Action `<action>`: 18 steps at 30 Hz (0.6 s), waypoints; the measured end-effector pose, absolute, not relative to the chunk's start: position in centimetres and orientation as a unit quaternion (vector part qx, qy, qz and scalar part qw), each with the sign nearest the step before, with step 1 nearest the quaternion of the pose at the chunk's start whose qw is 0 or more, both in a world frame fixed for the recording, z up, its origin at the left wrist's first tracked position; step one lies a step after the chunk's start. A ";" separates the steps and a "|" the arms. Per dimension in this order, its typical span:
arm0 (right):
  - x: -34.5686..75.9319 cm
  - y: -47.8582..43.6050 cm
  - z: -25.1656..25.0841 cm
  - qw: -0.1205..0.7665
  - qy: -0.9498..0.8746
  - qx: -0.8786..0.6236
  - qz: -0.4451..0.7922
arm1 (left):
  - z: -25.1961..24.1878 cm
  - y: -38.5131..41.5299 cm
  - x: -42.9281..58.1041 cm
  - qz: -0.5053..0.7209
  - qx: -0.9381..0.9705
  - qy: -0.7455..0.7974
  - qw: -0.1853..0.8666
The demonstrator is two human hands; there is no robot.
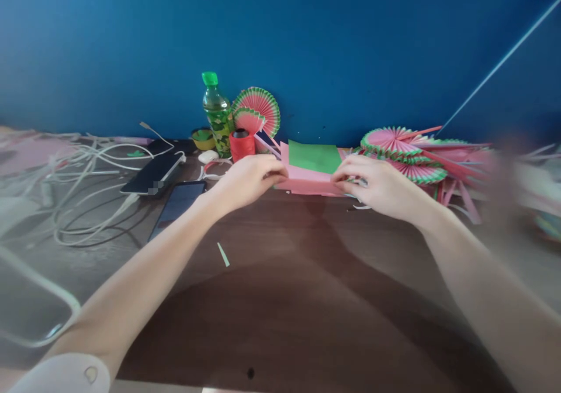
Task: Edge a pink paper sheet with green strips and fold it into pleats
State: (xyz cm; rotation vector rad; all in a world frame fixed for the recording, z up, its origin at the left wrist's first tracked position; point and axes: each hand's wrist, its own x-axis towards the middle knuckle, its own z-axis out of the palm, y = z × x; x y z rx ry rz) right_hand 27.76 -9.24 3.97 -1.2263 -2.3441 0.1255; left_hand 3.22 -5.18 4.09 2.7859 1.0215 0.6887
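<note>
A sheet of pink paper [309, 186] lies at the back of the table, its two sides between my hands. My left hand [254, 179] is closed, thumb and fingers pinching its left edge. At the opposite edge my right hand [372, 185] also pinches the pink paper, fingers bent. Green paper [313, 155] rests just behind, over more pink paper. Pleated pink-and-green paper fans [403, 147] are piled right of my right hand. A red roll-shaped object [242, 145] stands beyond my left hand.
A green-capped bottle [217, 115] and an upright paper fan [258, 109] stand by the blue wall. At left are a power bank [153, 173], a phone [177, 203] and tangled white cables [94, 153]. One paper sliver [223, 254] lies on the brown table [280, 311].
</note>
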 end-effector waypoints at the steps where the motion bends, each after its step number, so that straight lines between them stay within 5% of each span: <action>1: 27.8 -9.5 4.3 0.266 -0.852 -0.450 0.038 | 4.5 -5.4 3.2 0.246 0.906 0.342 0.045; 11: 28.7 -11.1 6.8 0.347 -0.753 -0.464 0.313 | 7.2 -6.5 2.6 0.266 0.819 0.410 0.300; 18: 28.5 -9.6 5.4 0.358 -0.706 -0.504 0.346 | 5.3 -5.1 2.8 0.251 0.814 0.420 0.312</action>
